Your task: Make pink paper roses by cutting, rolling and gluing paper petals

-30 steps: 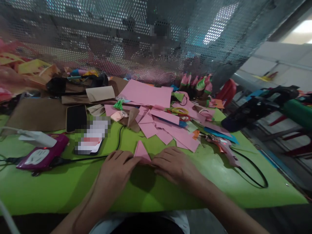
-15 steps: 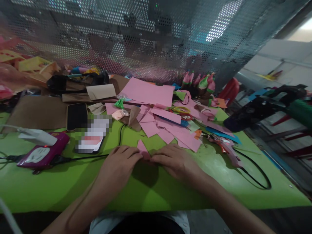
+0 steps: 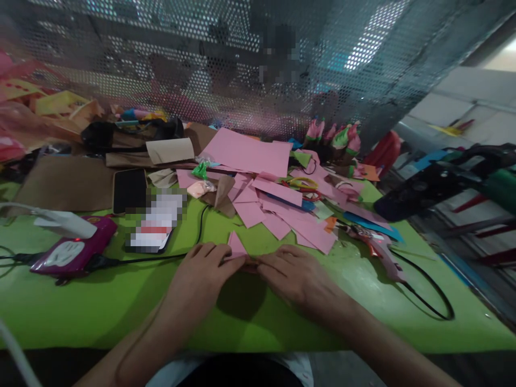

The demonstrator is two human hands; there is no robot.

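Pressing a small pink paper triangle (image 3: 237, 248) flat between fingertips, the left hand (image 3: 203, 271) and right hand (image 3: 296, 274) meet mid-desk (image 3: 121, 317), both grips narrow; its tip points away, toward loose pink sheets (image 3: 282, 215).

single head view, close above green table (image 3: 100, 317), facing forward-down toward mesh screen (image 3: 201, 64).

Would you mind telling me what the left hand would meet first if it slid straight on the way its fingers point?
The left hand points up and right, its fingers already on the small folded pink paper. Beyond that, likely the loose pink sheets, though depth is hard to judge.
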